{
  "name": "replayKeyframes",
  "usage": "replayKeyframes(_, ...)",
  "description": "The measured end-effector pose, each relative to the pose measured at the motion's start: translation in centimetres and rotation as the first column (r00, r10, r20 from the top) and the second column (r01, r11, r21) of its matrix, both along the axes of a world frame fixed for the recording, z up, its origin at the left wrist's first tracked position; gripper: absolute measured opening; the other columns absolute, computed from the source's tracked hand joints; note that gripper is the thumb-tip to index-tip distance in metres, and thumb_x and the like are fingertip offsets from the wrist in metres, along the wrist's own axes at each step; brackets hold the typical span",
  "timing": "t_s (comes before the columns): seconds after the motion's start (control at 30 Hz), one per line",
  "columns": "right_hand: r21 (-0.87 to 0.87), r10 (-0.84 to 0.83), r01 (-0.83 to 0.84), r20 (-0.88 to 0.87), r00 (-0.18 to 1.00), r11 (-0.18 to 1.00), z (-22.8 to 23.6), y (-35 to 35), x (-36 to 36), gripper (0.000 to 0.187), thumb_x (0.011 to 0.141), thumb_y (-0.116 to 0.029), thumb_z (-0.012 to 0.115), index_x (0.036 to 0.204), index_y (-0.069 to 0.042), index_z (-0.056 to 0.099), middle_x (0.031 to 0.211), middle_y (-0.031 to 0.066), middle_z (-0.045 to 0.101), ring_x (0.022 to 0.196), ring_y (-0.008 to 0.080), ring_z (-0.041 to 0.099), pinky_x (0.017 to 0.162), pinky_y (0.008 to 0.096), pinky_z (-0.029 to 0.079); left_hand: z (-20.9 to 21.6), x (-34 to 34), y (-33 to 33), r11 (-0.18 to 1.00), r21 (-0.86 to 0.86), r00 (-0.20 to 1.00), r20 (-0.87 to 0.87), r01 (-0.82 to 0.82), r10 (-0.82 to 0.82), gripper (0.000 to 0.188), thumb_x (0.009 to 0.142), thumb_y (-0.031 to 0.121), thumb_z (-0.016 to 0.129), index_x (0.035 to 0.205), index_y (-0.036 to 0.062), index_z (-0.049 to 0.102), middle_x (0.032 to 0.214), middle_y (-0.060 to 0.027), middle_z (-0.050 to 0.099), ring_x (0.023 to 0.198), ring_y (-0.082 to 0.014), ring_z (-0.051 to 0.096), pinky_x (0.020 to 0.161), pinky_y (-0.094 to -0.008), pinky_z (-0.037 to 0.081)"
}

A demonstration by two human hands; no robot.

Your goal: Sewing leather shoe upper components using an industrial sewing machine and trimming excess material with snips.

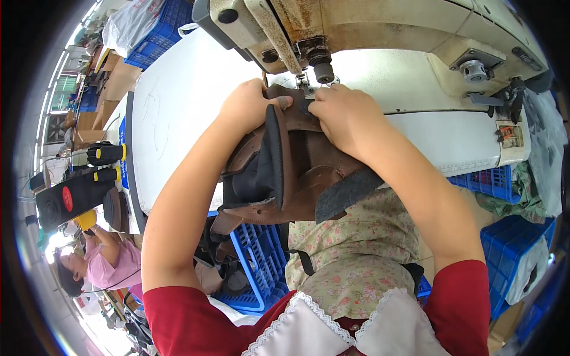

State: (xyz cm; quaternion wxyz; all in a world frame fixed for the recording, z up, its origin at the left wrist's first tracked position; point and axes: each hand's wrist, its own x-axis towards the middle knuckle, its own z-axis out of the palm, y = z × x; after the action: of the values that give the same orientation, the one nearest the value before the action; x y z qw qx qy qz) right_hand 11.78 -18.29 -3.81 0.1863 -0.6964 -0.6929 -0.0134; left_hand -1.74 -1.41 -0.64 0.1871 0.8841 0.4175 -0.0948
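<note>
A brown leather shoe upper (pixel 309 151) with black lining and loose dark flaps hangs over the front edge of the white sewing machine table (pixel 184 113). My left hand (pixel 249 107) pinches its far edge left of the needle area, with a greyish covering on the thumb. On the other side, the fingers of my right hand (pixel 347 118) are closed on the same edge. Between both hands, that edge lies right at the presser foot (pixel 304 82) of the sewing machine (pixel 380 26). Exactly where the needle meets the leather cannot be made out.
Below the table stands a blue plastic crate (pixel 258 255) with dark pieces beside and inside it. More blue crates (pixel 516 255) are at the right. A co-worker in a pink top (pixel 113 264) sits at the far left, near a black machine (pixel 65 199).
</note>
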Motion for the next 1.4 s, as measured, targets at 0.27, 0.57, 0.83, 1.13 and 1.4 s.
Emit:
replayKeyframes(0.27,0.084,-0.047,0.053,-0.067,0.997,0.995,-1.1,-1.5,-1.0,0.009,0.08,-0.01,0.058,0.082,-0.008,0.067,0.097,0.0059,0.062,0.097,0.0244,0.059,0.081,0.0385,0.048,0.2,0.4,-0.7,0.999,-0.046,0.999,0.048,0.001,0.001,0.065,0.069,0.051,0.081,0.096,-0.0062,0.066,0.089,-0.02,0.07,0.082,-0.0286,0.069,0.075,-0.0377,0.054)
replayKeyframes(0.57,-0.045,-0.084,0.079,-0.113,0.99,0.996,0.4,-1.1,-0.3,0.015,0.078,-0.002,0.061,0.092,-0.002,0.066,0.099,0.0106,0.061,0.1,0.03,0.057,0.082,0.0413,0.051,-0.5,0.4,0.8,0.973,-0.222,0.987,0.136,-0.056,0.088,0.059,0.067,0.047,0.084,0.085,-0.0066,0.069,0.072,-0.0154,0.068,0.063,-0.0245,0.066,0.06,-0.0358,0.052)
replayKeyframes(0.83,-0.081,-0.045,0.028,-0.213,0.976,0.996,-0.1,-0.7,1.6,0.028,0.077,0.001,0.062,0.103,-0.004,0.07,0.109,0.0078,0.064,0.101,0.0292,0.057,0.088,0.0393,0.052,-0.1,0.8,-0.1,0.97,-0.221,0.982,0.138,-0.099,0.131,0.054,0.07,0.045,0.082,0.085,-0.0053,0.069,0.074,-0.0162,0.069,0.064,-0.0236,0.067,0.062,-0.0362,0.053)
replayKeyframes(1.13,-0.132,0.004,-0.024,-0.148,0.989,0.991,0.4,-0.6,1.5,0.032,0.075,-0.001,0.066,0.106,-0.008,0.073,0.116,0.0042,0.065,0.105,0.0264,0.057,0.09,0.0371,0.052,-0.3,0.6,0.7,0.986,-0.161,0.99,0.141,0.033,-0.01,0.052,0.074,0.043,0.078,0.096,-0.0044,0.072,0.08,-0.0163,0.071,0.072,-0.0257,0.069,0.07,-0.0367,0.054)
replayKeyframes(1.4,-0.243,-0.015,0.016,0.004,1.0,0.97,1.1,-0.6,1.0,0.028,0.076,-0.005,0.067,0.102,-0.01,0.076,0.112,0.0021,0.066,0.103,0.0234,0.058,0.087,0.0357,0.053,-0.3,0.6,-0.1,0.981,-0.194,0.982,0.177,-0.023,0.059,0.047,0.075,0.038,0.078,0.097,-0.0023,0.073,0.079,-0.0143,0.071,0.07,-0.0228,0.067,0.071,-0.0345,0.053)
